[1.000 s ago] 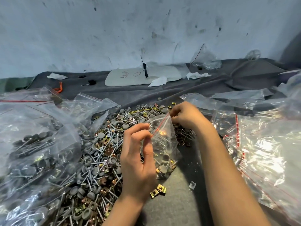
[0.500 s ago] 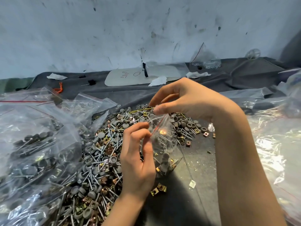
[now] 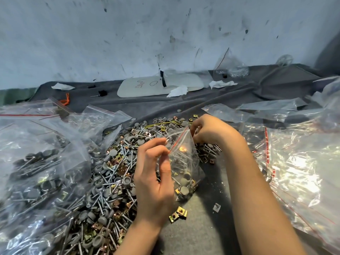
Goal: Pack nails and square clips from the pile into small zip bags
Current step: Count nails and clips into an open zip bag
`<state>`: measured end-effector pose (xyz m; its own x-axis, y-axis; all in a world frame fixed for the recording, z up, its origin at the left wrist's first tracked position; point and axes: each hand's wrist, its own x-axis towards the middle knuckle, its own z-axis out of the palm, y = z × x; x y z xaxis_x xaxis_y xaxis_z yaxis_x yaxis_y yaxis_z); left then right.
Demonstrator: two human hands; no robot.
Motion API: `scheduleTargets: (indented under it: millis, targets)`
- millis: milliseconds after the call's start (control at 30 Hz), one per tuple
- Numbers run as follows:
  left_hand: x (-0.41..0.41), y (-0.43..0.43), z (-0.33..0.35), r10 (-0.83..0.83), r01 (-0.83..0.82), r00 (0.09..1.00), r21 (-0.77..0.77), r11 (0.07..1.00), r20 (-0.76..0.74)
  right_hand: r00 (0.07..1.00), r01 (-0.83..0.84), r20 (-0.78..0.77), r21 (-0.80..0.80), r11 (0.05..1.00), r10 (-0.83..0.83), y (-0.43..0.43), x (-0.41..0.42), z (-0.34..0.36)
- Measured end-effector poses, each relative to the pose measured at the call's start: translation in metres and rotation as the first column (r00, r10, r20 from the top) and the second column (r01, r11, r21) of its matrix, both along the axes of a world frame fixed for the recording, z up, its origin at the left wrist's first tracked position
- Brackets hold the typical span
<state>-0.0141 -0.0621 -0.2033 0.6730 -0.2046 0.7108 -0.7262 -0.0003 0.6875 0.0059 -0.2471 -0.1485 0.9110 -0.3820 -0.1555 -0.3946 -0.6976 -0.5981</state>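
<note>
The small zip bag (image 3: 185, 162) is clear with a red strip at its mouth. It holds nails (image 3: 181, 159) and grey caps and stands upright at the right edge of the pile (image 3: 114, 172). The left hand (image 3: 154, 183) pinches its rim with the fingers. The right hand (image 3: 211, 131) curls at the bag's top corner; what it grasps, I cannot tell. The tabletop (image 3: 202, 232) is grey, and the wall (image 3: 165, 34) is white and scuffed.
</note>
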Motion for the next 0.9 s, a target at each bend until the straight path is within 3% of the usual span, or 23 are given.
scheduleTargets:
  millis: [200, 300, 367, 433, 533, 633, 800, 900]
  targets:
    - [0.0, 0.001, 0.001, 0.006, -0.006, 1.0, -0.003, 1.0, 0.015, 0.999, -0.013, 0.041, -0.021, 1.0, 0.014, 0.0, 0.002, 0.0]
    - [0.001, 0.0, 0.001, 0.007, -0.007, 1.0, -0.008, 1.0, 0.022, 0.957, -0.022, 0.289, 0.095, 0.995, -0.006, 0.005, -0.009, 0.02]
    - [0.001, 0.001, 0.001, 0.008, -0.008, 1.0, -0.003, 1.0, 0.027, 0.886, -0.134, 0.464, 0.242, 0.961, 0.007, 0.013, -0.02, 0.041]
    - [0.001, 0.002, 0.0, 0.011, -0.011, 0.999, 0.0, 1.0, 0.039, 0.821, -0.278, 0.564, 0.262, 0.924, 0.087, 0.022, -0.032, 0.06]
    - [0.002, 0.002, 0.0, 0.007, -0.007, 0.999, 0.002, 1.0, 0.035, 0.806, -0.409, 0.524, 0.16, 0.898, 0.273, 0.035, -0.044, 0.074]
    - [0.002, 0.002, -0.001, 0.001, -0.001, 1.0, -0.006, 1.0, 0.031, 0.837, -0.423, 0.436, 0.129, 0.897, 0.332, 0.037, -0.046, 0.074]
    - [0.001, 0.001, 0.0, 0.003, -0.003, 1.0, -0.006, 1.0, 0.014, 0.871, -0.135, 0.489, 0.143, 0.98, 0.049, 0.012, -0.037, 0.06]
    - [0.0, -0.001, 0.0, -0.011, 0.011, 1.0, -0.01, 1.0, -0.007, 0.962, 0.055, 0.264, 0.059, 0.997, -0.069, -0.006, -0.028, 0.037]
